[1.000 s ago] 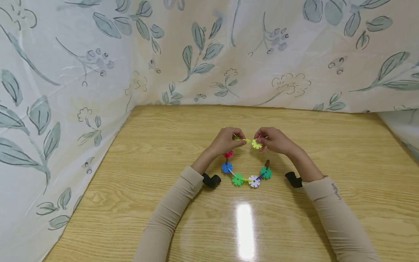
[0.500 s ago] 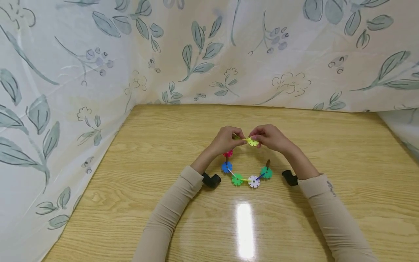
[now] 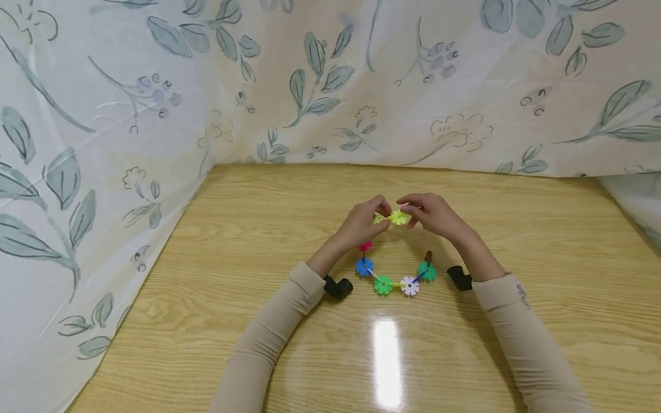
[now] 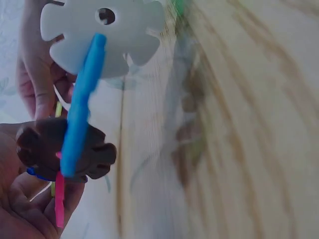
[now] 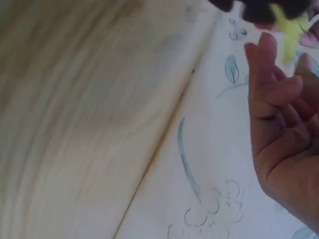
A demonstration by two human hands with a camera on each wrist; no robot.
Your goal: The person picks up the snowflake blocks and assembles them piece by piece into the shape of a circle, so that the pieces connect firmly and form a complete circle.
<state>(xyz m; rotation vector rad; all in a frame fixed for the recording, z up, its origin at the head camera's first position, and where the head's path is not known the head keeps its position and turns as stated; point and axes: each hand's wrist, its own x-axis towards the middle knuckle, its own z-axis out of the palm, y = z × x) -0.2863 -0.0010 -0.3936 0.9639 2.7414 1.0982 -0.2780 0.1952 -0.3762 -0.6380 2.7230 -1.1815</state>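
My left hand (image 3: 364,221) pinches a yellow notched plastic disc (image 3: 379,218) at the far side of a chain of interlocking discs. Joined beside it is a second yellow disc (image 3: 399,217), next to the fingers of my right hand (image 3: 431,215). In the right wrist view a gap shows between that hand's fingertips, close to a yellow piece (image 5: 288,42). The chain curves nearer through pink (image 3: 365,245), blue (image 3: 364,267), green (image 3: 384,285), white (image 3: 410,285) and teal (image 3: 427,271) discs, ending in a brown one (image 3: 429,257). Linking discs stand edge-on.
The chain lies on a wood-grain table (image 3: 248,241). Black wrist-worn devices (image 3: 338,287) sit by both wrists. A leaf-patterned cloth (image 3: 330,86) hangs along the back and left. Light glares on the near tabletop.
My right hand has brought its yellow disc left against the piece held by my left hand, and its fingers have loosened there. The near chain has shifted slightly right.
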